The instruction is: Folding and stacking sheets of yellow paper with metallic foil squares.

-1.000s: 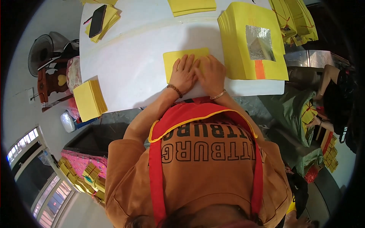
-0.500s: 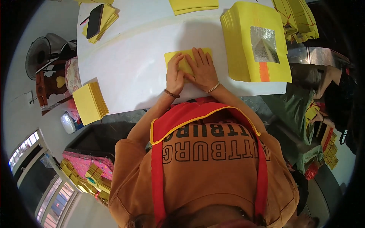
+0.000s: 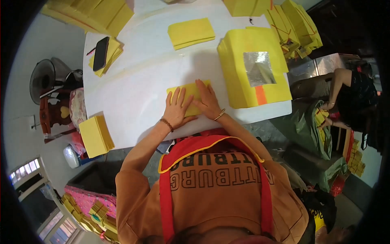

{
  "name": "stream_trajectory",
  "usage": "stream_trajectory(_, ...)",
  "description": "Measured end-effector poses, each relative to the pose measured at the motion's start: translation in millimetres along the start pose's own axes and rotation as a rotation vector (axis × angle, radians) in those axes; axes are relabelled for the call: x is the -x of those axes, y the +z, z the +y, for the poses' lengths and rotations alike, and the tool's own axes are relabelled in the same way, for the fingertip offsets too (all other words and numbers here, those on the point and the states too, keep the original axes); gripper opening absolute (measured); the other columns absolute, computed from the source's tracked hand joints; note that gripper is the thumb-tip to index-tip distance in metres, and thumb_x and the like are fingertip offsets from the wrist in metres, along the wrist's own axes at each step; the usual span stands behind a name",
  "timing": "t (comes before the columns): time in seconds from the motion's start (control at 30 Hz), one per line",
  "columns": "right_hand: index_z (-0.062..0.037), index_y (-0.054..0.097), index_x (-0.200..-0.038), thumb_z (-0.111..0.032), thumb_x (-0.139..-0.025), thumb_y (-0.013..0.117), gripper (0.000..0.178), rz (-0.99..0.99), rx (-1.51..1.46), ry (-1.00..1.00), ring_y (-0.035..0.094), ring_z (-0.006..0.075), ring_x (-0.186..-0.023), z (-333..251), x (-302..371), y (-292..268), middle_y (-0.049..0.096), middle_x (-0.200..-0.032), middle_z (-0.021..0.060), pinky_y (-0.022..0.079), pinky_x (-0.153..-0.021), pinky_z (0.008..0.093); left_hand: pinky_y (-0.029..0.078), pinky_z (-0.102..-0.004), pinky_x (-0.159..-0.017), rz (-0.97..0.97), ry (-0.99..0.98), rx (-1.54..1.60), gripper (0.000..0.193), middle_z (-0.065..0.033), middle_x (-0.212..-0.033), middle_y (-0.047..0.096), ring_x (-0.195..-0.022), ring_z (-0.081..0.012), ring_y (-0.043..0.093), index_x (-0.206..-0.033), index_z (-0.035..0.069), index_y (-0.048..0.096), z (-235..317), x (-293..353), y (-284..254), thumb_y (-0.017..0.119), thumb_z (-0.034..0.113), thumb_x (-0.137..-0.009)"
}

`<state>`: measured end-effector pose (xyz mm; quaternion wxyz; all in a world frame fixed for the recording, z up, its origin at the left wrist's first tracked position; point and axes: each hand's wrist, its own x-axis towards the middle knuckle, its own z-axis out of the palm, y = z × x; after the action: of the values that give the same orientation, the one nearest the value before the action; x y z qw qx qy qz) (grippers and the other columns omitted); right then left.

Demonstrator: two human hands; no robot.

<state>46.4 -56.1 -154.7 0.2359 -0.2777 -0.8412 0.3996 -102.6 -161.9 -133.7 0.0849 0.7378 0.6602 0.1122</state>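
While yel. paper (image 3: 189,88) lies on wht table (image 3: 134,97), L hand (image 3: 177,110): open on its left part, fingers apart.
R hand (image 3: 208,102): open on its right part, thumb out.
Big yel. stack (image 3: 236,77): nr R hand.
Phone (image 3: 101,54): on sm. yel. stack (image 3: 115,49), far left.

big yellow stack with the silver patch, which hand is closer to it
Right: the right hand is just left of the stack; the left hand is farther left, beyond the right.
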Motion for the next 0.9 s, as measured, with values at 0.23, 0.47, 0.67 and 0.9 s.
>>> stream_trajectory(0.23, -0.0003, 0.017, -0.138, -0.017, -0.085, 0.049, 0.064, -0.041, -0.609, 0.152, 0.033, 0.0270, -0.125, 27, -11, -8, 0.034, -0.136, 0.0166, 0.020, -0.105, 0.0350, 0.036, -0.0463, -0.092, -0.034, 0.207, -0.228, 0.071, -0.0237, -0.125, 0.042, -0.116, -0.0363, 0.040, -0.123, -0.001, 0.044, 16, -18, -1, 0.064, 0.038, -0.068)
stream_trajectory(0.47, -0.0010, 0.007, -0.139, -0.010, -0.089, 0.036, 0.059, 0.277, -0.857, 0.203, 0.018, 0.0273, -0.133, 3, 4, -11, 0.016, -0.143, 0.0178, 0.015, -0.107, 0.0344, 0.045, -0.0376, -0.085, 0.003, 0.108, 0.106, 0.047, -0.0217, -0.113, 0.054, -0.099, -0.0329, 0.055, -0.119, 0.000, 0.049, -11, -30, -43, 0.053, 0.005, -0.072)
stream_trajectory(0.67, -0.0002, 0.009, -0.139, -0.016, -0.089, 0.039, 0.060, 0.229, -0.665, 0.279, 0.021, 0.0311, -0.131, 5, 12, -9, 0.018, -0.142, 0.0207, 0.017, -0.106, 0.0375, 0.046, -0.0389, -0.081, 0.238, 0.009, 0.037, 0.056, -0.0176, -0.108, 0.057, -0.096, -0.0328, 0.055, -0.127, 0.006, 0.043, -62, -137, -115, 0.052, -0.003, -0.072)
stream_trajectory(0.9, 0.0000, 0.018, -0.136, -0.022, -0.088, 0.046, 0.060, 0.212, -0.126, 0.318, 0.031, 0.0342, -0.123, -23, -17, -1, 0.027, -0.135, 0.0227, 0.023, -0.102, 0.0403, 0.046, -0.0370, -0.076, 0.355, 0.095, -0.345, 0.047, -0.0120, -0.112, 0.054, -0.098, -0.0262, 0.054, -0.118, 0.006, 0.047, -110, -245, -30, 0.055, 0.007, -0.072)
